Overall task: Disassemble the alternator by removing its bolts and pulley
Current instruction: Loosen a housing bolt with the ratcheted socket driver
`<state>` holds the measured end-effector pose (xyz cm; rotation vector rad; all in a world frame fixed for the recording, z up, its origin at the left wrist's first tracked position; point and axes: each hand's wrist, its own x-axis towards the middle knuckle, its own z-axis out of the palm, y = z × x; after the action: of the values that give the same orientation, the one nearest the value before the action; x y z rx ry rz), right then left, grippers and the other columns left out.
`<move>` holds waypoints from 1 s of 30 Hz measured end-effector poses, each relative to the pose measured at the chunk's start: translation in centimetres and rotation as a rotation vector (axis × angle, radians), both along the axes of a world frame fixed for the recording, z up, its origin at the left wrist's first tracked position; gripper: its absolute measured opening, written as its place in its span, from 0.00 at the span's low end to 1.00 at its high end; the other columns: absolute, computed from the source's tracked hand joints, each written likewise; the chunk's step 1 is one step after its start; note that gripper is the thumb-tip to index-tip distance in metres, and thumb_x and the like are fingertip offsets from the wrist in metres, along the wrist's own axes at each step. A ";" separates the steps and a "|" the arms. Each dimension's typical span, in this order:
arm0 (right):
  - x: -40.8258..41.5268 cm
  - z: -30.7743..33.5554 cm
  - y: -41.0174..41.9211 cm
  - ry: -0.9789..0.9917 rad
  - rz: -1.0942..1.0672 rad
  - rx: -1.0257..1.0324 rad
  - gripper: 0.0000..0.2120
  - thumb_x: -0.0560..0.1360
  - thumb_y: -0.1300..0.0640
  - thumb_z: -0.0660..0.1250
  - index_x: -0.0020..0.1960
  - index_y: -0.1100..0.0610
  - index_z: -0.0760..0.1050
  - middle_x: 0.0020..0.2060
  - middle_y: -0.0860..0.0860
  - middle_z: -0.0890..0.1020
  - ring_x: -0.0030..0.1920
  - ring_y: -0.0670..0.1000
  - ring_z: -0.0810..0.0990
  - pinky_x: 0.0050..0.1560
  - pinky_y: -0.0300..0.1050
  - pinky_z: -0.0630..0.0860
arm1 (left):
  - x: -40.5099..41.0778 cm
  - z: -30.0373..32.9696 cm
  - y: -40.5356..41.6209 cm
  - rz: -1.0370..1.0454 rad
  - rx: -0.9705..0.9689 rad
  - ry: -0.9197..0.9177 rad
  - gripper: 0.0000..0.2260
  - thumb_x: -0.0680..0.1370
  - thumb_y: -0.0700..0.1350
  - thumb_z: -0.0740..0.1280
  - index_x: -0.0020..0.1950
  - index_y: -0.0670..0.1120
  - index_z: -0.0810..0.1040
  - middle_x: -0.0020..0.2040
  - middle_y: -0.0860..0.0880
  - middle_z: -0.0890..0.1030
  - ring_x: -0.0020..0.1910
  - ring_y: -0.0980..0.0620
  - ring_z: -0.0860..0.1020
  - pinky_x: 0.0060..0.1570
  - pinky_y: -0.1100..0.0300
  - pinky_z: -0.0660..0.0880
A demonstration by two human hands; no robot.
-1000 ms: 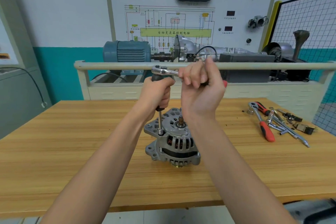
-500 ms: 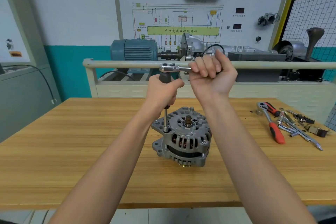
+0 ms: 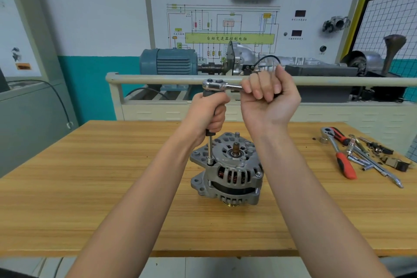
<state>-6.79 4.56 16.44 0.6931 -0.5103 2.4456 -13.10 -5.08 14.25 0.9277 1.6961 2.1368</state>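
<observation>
Near the middle of the light wooden workbench (image 3: 90, 187) stands the grey cast-metal alternator (image 3: 228, 171), its shaft axis upright and the bare shaft stub pointing up, a brass-coloured part just showing underneath. A slim steel extension bar (image 3: 210, 151) rises vertically from a bolt on the housing's left rim. The left hand (image 3: 211, 113) is wrapped tightly round the bar's dark upper grip. On top sits the chrome ratchet wrench (image 3: 222, 86), its handle lying level and running right into the right hand (image 3: 269, 99), whose fingers are curled closed round it. Bare bench surrounds the alternator; loose tools, among them a red-handled ratchet (image 3: 338, 151), lie well apart near the right edge.
</observation>
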 end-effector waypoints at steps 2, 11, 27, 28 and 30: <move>0.9 -0.3 -1.6 0.054 -0.210 0.139 0.26 0.79 0.63 0.52 0.23 0.54 0.63 0.18 0.48 0.62 0.23 0.48 0.61 0.30 0.42 0.65 | 0.2 0.0 0.2 0.086 0.016 -0.016 0.22 0.77 0.36 0.59 0.24 0.48 0.59 0.19 0.52 0.57 0.16 0.55 0.53 0.21 0.69 0.52; 0.9 -0.7 -3.1 0.170 -0.460 0.278 0.21 0.74 0.65 0.56 0.23 0.54 0.64 0.18 0.48 0.63 0.22 0.49 0.61 0.30 0.44 0.63 | 0.7 0.2 0.5 0.250 -0.004 -0.020 0.20 0.76 0.35 0.60 0.28 0.48 0.59 0.20 0.52 0.58 0.18 0.54 0.54 0.23 0.66 0.52; -2.3 0.0 1.7 -0.037 0.181 -0.158 0.22 0.74 0.61 0.57 0.21 0.55 0.61 0.17 0.47 0.60 0.19 0.47 0.59 0.24 0.39 0.61 | -0.3 0.2 0.4 0.038 -0.027 0.033 0.25 0.77 0.37 0.66 0.22 0.50 0.62 0.19 0.52 0.59 0.16 0.55 0.55 0.20 0.68 0.54; -1.8 -0.1 1.3 -0.032 0.127 -0.116 0.22 0.74 0.61 0.57 0.21 0.55 0.62 0.17 0.48 0.61 0.20 0.47 0.59 0.24 0.39 0.62 | -0.4 0.2 0.4 0.061 -0.016 0.023 0.25 0.77 0.36 0.65 0.23 0.50 0.61 0.19 0.53 0.59 0.16 0.56 0.54 0.20 0.68 0.53; -0.8 -0.3 0.4 -0.018 -0.007 -0.002 0.22 0.75 0.60 0.57 0.22 0.54 0.63 0.18 0.48 0.61 0.22 0.48 0.60 0.27 0.41 0.65 | -0.5 0.1 0.4 0.118 0.006 0.016 0.22 0.77 0.35 0.63 0.25 0.48 0.60 0.19 0.53 0.59 0.17 0.55 0.54 0.21 0.68 0.53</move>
<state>-7.58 4.96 16.14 0.6678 -0.5159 2.4477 -13.55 -4.68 14.36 0.8686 1.7942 2.2152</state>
